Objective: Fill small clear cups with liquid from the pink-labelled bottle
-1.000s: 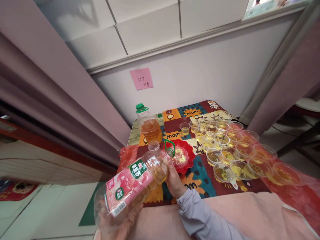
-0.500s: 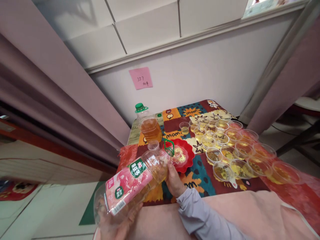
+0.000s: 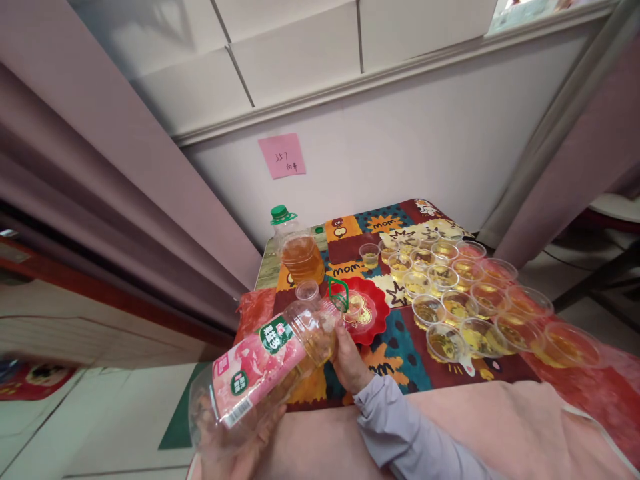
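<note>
A large clear bottle with a pink label and a green handle is tipped on its side, with amber liquid pooled near its neck. My left hand is closed round its base at the bottom edge of the view. My right hand, in a grey sleeve, is closed on a small clear cup held at the bottle's mouth, over a red plate. Several small clear cups of yellow liquid stand in rows to the right on the patterned tablecloth.
A jug of amber liquid with a green cap stands at the table's far left, an empty cup in front of it. A pink note is on the wall. Curtains hang left and right; a pink cloth lies nearest me.
</note>
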Available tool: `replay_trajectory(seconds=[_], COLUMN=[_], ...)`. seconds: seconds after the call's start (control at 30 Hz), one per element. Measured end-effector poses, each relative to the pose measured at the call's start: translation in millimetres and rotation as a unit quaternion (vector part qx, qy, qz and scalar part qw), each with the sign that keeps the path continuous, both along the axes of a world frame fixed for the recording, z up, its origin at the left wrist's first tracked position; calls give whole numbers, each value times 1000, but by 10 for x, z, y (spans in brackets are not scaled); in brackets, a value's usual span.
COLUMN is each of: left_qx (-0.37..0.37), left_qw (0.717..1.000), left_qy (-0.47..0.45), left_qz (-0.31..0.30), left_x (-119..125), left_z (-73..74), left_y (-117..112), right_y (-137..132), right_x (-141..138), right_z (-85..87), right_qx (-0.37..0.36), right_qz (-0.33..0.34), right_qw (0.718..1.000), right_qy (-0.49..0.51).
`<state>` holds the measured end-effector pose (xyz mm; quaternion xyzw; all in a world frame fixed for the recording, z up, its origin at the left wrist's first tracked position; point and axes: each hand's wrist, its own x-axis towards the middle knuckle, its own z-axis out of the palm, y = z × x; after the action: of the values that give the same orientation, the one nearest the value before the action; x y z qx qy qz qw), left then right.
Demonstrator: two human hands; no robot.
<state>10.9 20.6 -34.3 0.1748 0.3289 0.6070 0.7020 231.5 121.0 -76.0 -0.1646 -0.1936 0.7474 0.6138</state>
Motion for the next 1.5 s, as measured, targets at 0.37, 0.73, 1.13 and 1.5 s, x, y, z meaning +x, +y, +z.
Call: replay_trajectory(seconds=[0.37,0.73,1.13,1.5], left_qx=[15,-22,79,54], left_qw=[999,1000,993,997], left_qy=[2,19,-41,-21], left_qz=[-41,9,-79,-50], left_x=[-42,84,49,-13], left_z=[-9,103,28,6], left_y=[19,-30,40,7], right_y=[0,12,6,-3], right_x=[14,7,5,6], right_z=[29,-14,-32,-50], right_qx=[-16,-3,-22,-28], right_qz=[-5,5,-8,2], right_qw=[1000,1000,1000,999], right_qy=[-15,-19,-12,-15])
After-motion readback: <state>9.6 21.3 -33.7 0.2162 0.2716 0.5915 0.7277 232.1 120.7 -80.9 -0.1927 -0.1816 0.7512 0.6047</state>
